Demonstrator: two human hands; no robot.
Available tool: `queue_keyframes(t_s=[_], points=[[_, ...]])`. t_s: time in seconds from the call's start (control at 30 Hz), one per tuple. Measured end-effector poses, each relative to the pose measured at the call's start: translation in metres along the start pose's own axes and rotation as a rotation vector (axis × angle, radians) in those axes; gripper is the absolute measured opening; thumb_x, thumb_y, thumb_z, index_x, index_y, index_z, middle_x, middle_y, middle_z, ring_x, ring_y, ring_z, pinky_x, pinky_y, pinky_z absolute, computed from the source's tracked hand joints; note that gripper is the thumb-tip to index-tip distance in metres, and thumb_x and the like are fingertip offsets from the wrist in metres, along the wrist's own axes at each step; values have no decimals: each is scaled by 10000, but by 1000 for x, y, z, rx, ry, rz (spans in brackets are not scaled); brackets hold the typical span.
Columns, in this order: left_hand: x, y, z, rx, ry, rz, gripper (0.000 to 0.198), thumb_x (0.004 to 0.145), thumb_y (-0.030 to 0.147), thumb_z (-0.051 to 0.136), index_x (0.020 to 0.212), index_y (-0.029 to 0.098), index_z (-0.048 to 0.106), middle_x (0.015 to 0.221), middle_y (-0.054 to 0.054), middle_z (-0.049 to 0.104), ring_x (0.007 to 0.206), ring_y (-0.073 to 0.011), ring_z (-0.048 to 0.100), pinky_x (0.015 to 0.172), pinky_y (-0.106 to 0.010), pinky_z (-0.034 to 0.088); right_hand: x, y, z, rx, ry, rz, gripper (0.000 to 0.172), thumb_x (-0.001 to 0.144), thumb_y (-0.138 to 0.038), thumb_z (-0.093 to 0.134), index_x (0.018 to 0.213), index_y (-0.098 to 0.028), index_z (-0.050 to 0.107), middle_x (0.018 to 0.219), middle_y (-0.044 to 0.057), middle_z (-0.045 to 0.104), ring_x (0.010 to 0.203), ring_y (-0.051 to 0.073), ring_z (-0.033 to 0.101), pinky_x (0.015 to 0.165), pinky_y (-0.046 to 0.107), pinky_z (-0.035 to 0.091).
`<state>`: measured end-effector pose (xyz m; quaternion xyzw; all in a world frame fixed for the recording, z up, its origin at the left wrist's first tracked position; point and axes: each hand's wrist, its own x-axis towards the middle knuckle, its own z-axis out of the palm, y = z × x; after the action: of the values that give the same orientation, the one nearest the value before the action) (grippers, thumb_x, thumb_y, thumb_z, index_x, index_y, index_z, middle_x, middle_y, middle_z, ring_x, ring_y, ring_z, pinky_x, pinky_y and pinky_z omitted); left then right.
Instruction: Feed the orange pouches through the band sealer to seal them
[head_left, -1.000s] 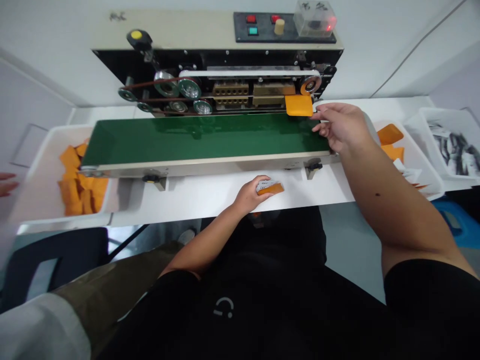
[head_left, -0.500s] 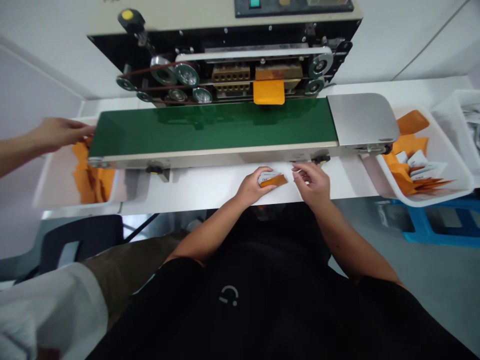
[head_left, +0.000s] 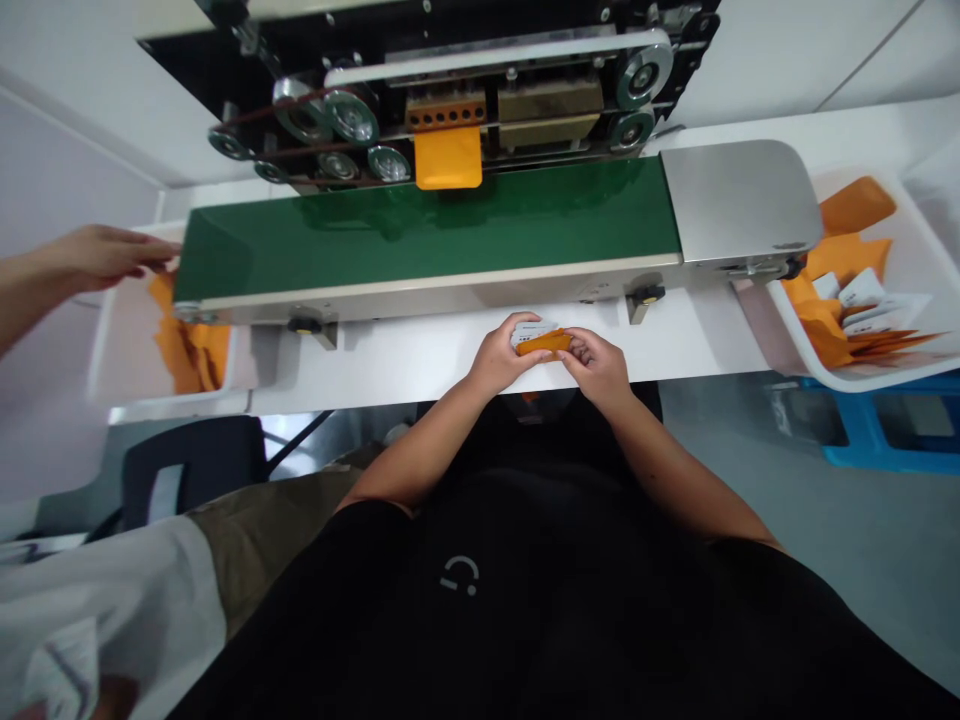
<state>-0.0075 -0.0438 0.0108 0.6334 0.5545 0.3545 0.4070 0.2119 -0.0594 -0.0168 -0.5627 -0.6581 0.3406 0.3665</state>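
Both hands hold a small stack of orange and white flat packets [head_left: 541,338] over the white surface [head_left: 420,365].

The left hand [head_left: 496,358] grips the stack's left end, fingers curled around it; the right hand [head_left: 598,365] pinches its right end. At 12 o'clock runs the green conveyor belt [head_left: 427,228], carrying one orange pouch [head_left: 448,158]. At 9 o'clock, another person's hand [head_left: 97,255] reaches over a white tray [head_left: 124,340].

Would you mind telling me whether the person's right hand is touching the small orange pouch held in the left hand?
Touching. The head view shows the right hand with its fingertips on the orange pouch, which the left hand grips from the other side.
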Motion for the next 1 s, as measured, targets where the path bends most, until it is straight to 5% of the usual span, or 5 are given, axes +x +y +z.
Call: queue_keyframes(t_s=[0.27, 0.53, 0.77, 1.0], points=[[0, 2, -1, -13, -23, 15, 629, 733, 434, 914, 1280, 241, 671, 1249, -72, 754, 1083, -254, 740, 944, -342, 577, 4, -4, -1, 106, -42, 108, 461, 837, -350, 776, 1283, -262, 699, 940, 16, 739, 714, 148, 648, 763, 326, 561], [1, -3, -1, 3, -61, 92, 519, 786, 399, 876, 1241, 233, 690, 1272, -84, 751, 1119, -253, 736, 994, -359, 576, 5, -11, 8, 607, 254, 171, 296, 801, -403, 797, 981, -215, 656, 969, 46, 681, 861, 154, 670, 825, 312, 600], [1, -9, -1, -91, 21, 25, 570, 747, 471, 912, 1197, 208, 681, 1119, -81, 791, 1014, -242, 762, 922, -350, 594, -6, -28, 22, 662, 72, 256, 399, 801, -470, 812, 1035, -194, 643, 1061, 98, 754, 977, 223, 739, 964, 430, 612], [1, -4, -3, -57, -32, 68, 466, 784, 403, 887, 1172, 216, 710, 1153, -75, 789, 1032, -230, 754, 942, -346, 586, -5, -44, -10, 686, 111, 138, 436, 945, -618, 661, 1170, -247, 621, 1216, 115, 722, 1102, 249, 719, 873, 422, 618]])
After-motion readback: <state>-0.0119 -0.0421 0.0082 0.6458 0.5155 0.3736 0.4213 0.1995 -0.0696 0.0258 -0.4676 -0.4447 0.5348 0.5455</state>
